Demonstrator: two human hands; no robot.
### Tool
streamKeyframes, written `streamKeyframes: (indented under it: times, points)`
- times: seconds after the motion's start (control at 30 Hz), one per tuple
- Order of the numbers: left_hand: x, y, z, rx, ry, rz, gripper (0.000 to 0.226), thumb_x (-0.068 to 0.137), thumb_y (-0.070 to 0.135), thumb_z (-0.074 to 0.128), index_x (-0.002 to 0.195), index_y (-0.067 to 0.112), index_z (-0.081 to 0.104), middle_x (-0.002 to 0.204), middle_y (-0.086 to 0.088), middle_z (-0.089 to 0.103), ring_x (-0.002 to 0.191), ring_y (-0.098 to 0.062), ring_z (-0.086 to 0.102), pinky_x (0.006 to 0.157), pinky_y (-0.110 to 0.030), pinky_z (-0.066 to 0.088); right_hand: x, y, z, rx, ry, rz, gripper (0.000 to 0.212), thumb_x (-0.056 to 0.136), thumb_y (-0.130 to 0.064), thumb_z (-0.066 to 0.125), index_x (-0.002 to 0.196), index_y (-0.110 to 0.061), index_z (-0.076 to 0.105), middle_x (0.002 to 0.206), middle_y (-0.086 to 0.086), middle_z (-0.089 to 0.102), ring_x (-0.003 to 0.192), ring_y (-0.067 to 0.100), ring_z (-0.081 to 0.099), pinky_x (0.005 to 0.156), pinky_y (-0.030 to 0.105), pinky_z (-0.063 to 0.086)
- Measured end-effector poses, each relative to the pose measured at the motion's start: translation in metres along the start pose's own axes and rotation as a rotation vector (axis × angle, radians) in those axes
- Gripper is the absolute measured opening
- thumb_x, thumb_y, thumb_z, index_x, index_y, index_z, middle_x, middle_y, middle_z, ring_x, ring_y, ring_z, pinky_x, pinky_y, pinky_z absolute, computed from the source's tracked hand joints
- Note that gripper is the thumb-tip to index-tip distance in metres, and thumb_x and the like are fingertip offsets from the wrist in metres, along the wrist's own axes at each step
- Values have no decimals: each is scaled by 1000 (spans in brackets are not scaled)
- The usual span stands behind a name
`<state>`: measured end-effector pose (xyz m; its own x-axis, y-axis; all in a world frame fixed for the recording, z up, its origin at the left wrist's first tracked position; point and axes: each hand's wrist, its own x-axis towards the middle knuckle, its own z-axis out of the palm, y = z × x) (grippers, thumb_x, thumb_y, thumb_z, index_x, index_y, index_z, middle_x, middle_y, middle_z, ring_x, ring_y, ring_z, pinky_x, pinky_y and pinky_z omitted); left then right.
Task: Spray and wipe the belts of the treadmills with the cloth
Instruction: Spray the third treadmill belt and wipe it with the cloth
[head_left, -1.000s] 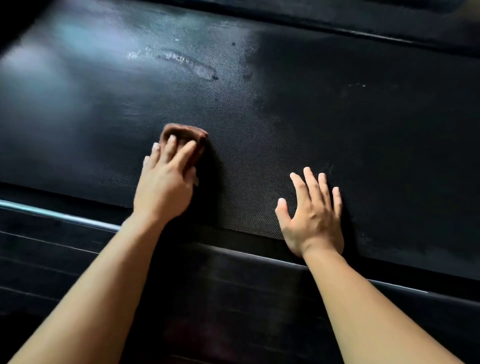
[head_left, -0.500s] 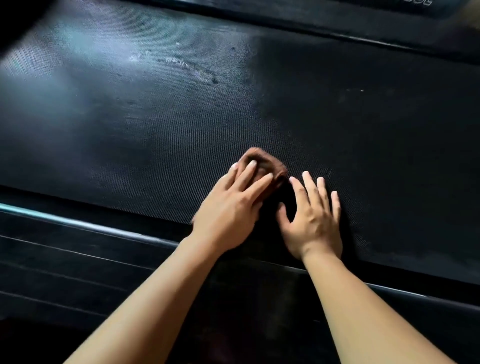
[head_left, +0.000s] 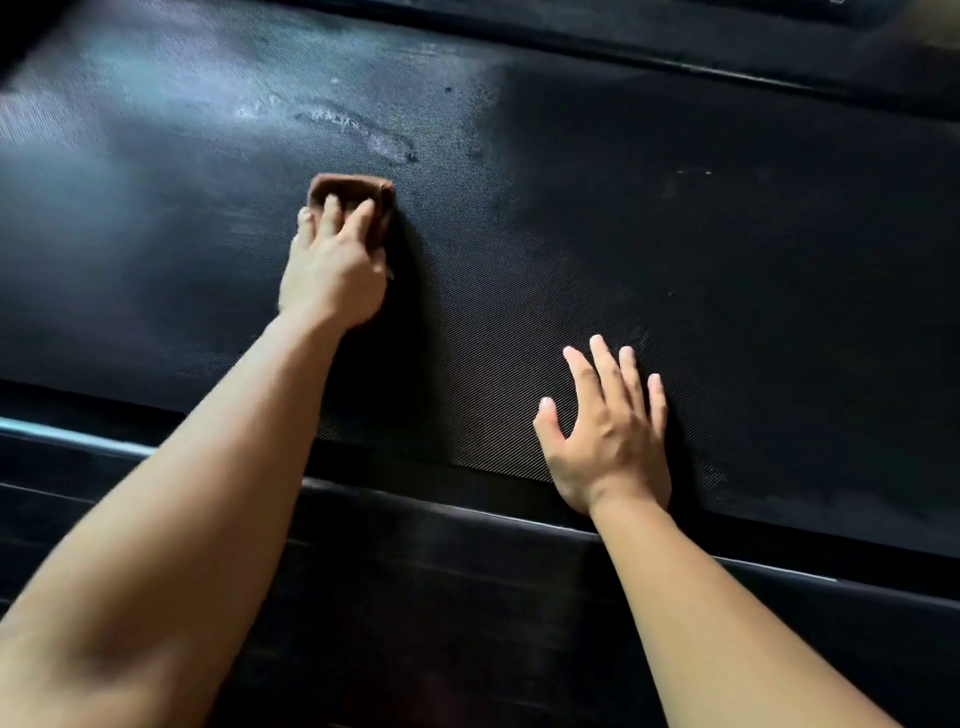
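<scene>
Left hand (head_left: 332, 265), left of frame centre, presses a folded brown cloth (head_left: 353, 195) flat onto the black textured treadmill belt (head_left: 623, 249); fingers extended over the cloth, only slightly bent, thumb side hidden. Right hand (head_left: 610, 441), lower right of centre, lies palm-down on the belt near its near edge, fingers straight and spread, holding nothing. Whitish wet smear (head_left: 374, 137) on the belt just above the cloth. Dark side rail (head_left: 415, 545) crosses the lower frame.

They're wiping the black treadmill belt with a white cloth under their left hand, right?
Not quite. The cloth is brown, not white. The head view shows the left hand pressing it on the black treadmill belt.
</scene>
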<state>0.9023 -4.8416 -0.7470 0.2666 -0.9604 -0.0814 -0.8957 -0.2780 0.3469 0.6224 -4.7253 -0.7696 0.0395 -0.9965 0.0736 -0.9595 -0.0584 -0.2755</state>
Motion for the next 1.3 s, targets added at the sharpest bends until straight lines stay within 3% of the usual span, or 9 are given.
streamKeyframes:
  times: [0.2, 0.33, 0.57, 0.73, 0.83, 1.03, 1.17, 1.3]
  points:
    - [0, 75, 27, 70, -104, 378, 61, 100, 35, 47, 157, 28, 26, 166, -14, 16, 154, -38, 8, 126, -43, 6, 1, 0, -1, -19, -21, 8, 69, 88, -55, 31, 150, -26, 40, 163, 0, 26, 152, 24, 15, 123, 50, 6]
    - [-69, 73, 32, 41, -186, 617, 64, 90, 45, 36, 151, 27, 42, 161, -13, 33, 150, -38, 25, 122, -52, 23, 2, -1, -1, -34, -30, 9, 71, 87, -56, 29, 149, -24, 41, 162, 0, 26, 151, 25, 16, 122, 50, 7]
    - [-140, 8, 15, 22, -156, 379, 65, 91, 52, 31, 153, 34, 37, 164, -2, 26, 152, -31, 20, 122, -50, 19, -1, -2, -2, -3, 3, 12, 67, 88, -53, 34, 148, -26, 43, 162, 0, 28, 151, 24, 18, 122, 50, 9]
    - [-99, -14, 6, 4, -30, 162, 59, 99, 33, 54, 155, 30, 35, 166, -8, 21, 152, -37, 16, 122, -48, 14, -1, -1, -2, -2, 0, 8, 66, 89, -54, 35, 148, -26, 43, 161, 0, 28, 151, 25, 18, 122, 50, 9]
    - [-56, -4, 6, 7, 3, 89, 60, 100, 32, 52, 156, 29, 31, 167, -10, 16, 153, -38, 10, 125, -44, 10, -1, -1, -2, -8, -9, 9, 67, 89, -54, 33, 149, -27, 41, 162, 0, 27, 151, 24, 16, 123, 50, 7]
    - [-20, 57, 26, 59, -43, 221, 61, 102, 36, 47, 158, 31, 25, 167, -13, 13, 153, -40, 8, 125, -44, 8, 0, 0, -3, -5, -35, 17, 68, 88, -55, 32, 150, -28, 38, 163, -2, 23, 152, 22, 12, 123, 49, 3]
    - [-58, 80, 33, 21, -94, 379, 60, 101, 34, 49, 157, 36, 26, 168, -6, 14, 154, -36, 8, 124, -45, 9, 1, 0, -4, -11, -42, 13, 70, 87, -55, 29, 150, -27, 38, 164, -2, 22, 152, 23, 11, 123, 48, 2]
    - [-115, 53, 28, -26, -128, 446, 58, 99, 36, 48, 155, 37, 32, 167, -2, 19, 154, -31, 12, 123, -46, 13, 0, -1, -3, -2, -26, 18, 69, 86, -54, 32, 148, -26, 41, 163, -2, 25, 152, 24, 14, 123, 49, 5]
